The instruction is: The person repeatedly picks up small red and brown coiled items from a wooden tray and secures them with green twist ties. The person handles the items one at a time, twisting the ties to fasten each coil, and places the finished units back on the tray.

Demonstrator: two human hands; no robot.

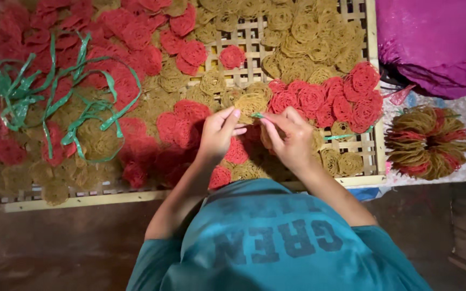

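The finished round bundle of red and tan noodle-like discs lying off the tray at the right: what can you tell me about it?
The round bundle of red and tan lacy discs lies on a pale patterned surface just right of the woven bamboo tray, below a magenta cloth. The discs, like dried coiled strands, stand on edge and fan out around a pinched centre, mostly tan with red streaks. Neither hand touches it; what ties it cannot be seen.

- A magenta cloth bundle (432,43) sits at the upper right.
- A tied bundle of red and tan discs (427,141) lies beside the tray.
- Loose green strips (55,91) lie at left.
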